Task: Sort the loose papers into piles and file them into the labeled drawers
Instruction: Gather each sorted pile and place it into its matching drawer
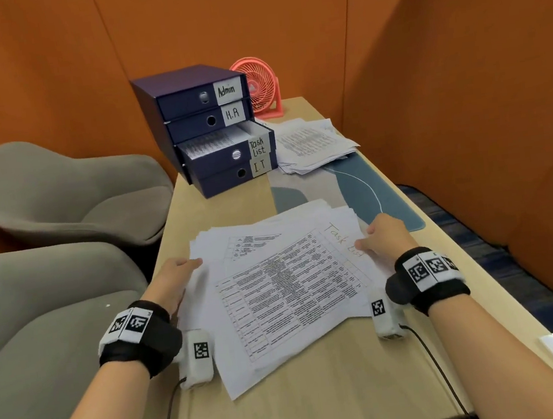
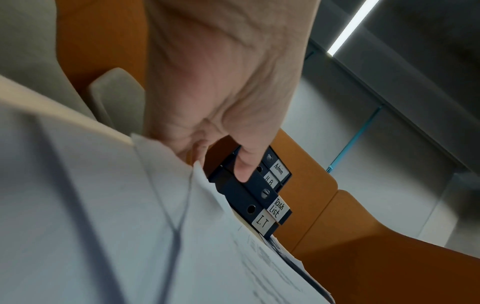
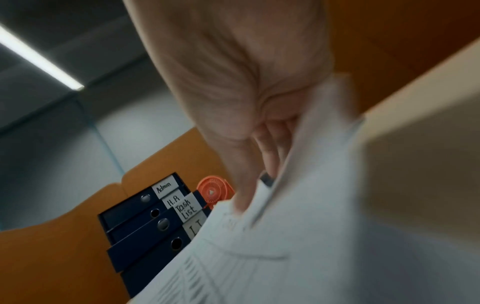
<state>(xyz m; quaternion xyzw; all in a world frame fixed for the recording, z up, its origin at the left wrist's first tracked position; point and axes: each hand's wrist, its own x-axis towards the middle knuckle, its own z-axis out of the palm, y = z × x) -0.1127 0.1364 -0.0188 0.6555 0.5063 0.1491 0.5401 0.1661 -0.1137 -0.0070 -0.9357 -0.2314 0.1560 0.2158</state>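
Note:
A loose stack of printed sheets (image 1: 287,284), the top one headed "Task List", lies fanned on the wooden table in front of me. My left hand (image 1: 180,272) grips its left edge, fingers under the sheets (image 2: 155,205) and thumb (image 2: 246,164) on top. My right hand (image 1: 383,235) grips the right edge (image 3: 298,236) the same way. A dark blue drawer unit (image 1: 210,127) stands at the table's far left, labeled Admin, H.R, Task List and I.T. Its Task List drawer (image 1: 227,149) is pulled out and holds papers. The other drawers are closed.
A second messy pile of papers (image 1: 312,143) lies right of the drawer unit on a grey-blue desk mat (image 1: 369,191). A coral desk fan (image 1: 259,87) stands behind. Grey chairs (image 1: 60,199) sit left of the table; orange partition walls enclose it.

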